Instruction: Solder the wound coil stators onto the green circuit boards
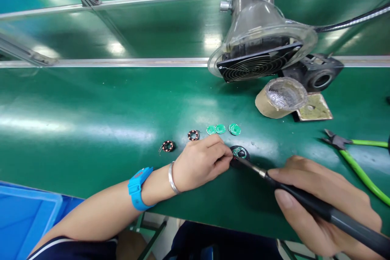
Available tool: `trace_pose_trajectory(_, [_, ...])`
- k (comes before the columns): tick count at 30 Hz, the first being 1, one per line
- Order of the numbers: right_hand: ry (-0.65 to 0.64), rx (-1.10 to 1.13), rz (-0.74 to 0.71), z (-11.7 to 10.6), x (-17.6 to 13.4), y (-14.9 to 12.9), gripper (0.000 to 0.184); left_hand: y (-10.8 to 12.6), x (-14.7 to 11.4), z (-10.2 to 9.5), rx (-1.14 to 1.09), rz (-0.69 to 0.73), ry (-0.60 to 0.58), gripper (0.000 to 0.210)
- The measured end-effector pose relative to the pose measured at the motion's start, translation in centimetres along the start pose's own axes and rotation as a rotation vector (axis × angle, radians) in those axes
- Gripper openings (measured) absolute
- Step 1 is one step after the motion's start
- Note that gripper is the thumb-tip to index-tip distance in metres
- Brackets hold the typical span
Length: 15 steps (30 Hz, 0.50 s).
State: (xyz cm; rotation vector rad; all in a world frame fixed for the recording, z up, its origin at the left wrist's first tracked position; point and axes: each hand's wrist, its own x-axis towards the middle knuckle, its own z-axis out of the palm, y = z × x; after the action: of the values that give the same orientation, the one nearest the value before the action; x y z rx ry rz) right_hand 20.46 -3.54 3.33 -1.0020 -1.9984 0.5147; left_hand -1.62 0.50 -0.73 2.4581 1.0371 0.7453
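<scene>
My right hand (326, 203) is wrapped round a black soldering iron (304, 199). Its tip reaches a small round circuit board (240, 152) seated in a black round holder (246, 161). My left hand (204, 157), with a blue wrist strap and a silver bangle, is closed in a pinch at the holder's left edge. Whatever lies between those fingertips is too small to make out. Behind the left hand are two copper-wound coil rings (167, 146) and several loose green circuit boards (234, 129).
A fume extractor hood (258, 36) with a fan grille hangs over the bench's back. Below it stand a cup of silvery material (265, 103), a soldering iron stand (319, 77) and a sponge tray (317, 107). Green-handled cutters (356, 166) lie right; a blue bin (27, 219) sits lower left.
</scene>
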Motion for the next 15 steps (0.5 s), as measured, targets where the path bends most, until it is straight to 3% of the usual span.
trace_pose_trajectory(15, [0.113,0.053,-0.025,0.58,-0.15,0.88,0.029,0.14,0.04,-0.12,0.005,0.014,-0.013,0.007])
